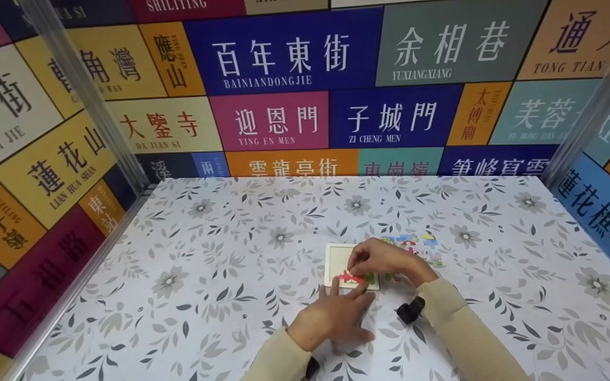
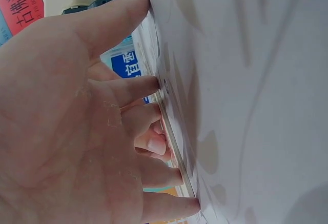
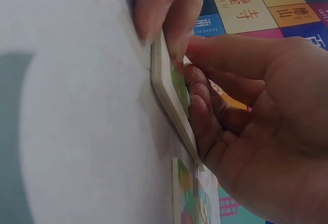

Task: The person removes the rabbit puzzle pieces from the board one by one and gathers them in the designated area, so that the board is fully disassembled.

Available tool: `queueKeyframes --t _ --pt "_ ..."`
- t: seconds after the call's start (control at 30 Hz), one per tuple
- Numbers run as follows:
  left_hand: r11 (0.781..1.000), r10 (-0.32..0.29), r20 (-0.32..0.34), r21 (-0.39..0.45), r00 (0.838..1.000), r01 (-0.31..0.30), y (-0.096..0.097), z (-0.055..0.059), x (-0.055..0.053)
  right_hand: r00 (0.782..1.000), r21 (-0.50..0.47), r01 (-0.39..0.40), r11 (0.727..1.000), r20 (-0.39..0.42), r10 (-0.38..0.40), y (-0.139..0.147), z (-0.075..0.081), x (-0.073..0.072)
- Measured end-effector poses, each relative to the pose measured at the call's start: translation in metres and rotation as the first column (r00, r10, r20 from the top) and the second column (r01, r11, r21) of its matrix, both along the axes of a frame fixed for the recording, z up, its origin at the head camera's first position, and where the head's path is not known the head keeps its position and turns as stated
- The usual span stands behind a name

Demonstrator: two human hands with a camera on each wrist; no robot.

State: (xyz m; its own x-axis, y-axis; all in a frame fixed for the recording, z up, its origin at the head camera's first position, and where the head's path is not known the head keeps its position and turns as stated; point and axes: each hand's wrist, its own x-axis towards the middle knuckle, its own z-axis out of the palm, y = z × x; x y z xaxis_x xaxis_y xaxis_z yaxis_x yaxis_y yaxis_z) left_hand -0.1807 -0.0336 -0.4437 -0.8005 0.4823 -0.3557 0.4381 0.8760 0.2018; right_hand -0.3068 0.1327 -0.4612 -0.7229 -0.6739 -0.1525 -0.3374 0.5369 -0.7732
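Note:
A small pale square puzzle tray point(image 1: 328, 264) lies on the table, with red and green jigsaw pieces point(image 1: 349, 278) along its near side. My left hand point(image 1: 331, 317) is spread flat, its straight fingertips resting at the tray's near edge and on the table. Over the tray, my right hand point(image 1: 384, 258) has thumb and forefinger pinched together on a small puzzle piece just above the red ones; the fingers hide most of it. In the right wrist view, the curled fingers sit close over the tray's rim point(image 3: 166, 90), beside a green piece point(image 3: 179, 84).
Several loose jigsaw pieces point(image 1: 429, 241) lie right of the tray, partly behind the right hand and wrist. A floral cloth point(image 1: 220, 317) covers the table. Colourful sign-printed walls point(image 1: 284, 58) stand behind and at both sides, with clear corner posts point(image 1: 93, 100).

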Motion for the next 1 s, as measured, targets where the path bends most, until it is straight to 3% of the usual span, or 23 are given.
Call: queueKeyframes --t 0.17,0.53,1.0 --pt "1.000 0.001 0.022 0.009 1.000 -0.001 -0.0003 0.0014 -0.0005 0.999 0.003 0.000 1.000 0.032 0.000 -0.0002 0.0006 -0.0004" --pt "1.000 0.008 0.038 0.021 0.999 -0.009 -0.0005 -0.0003 0.0002 0.999 0.054 0.049 0.997 -0.009 -0.049 0.0037 0.0018 -0.0005" --pt "1.000 0.024 0.059 0.005 0.998 -0.024 -0.0001 0.0005 -0.0003 0.998 -0.036 -0.023 0.999 0.054 0.025 0.0092 -0.0027 -0.0062"
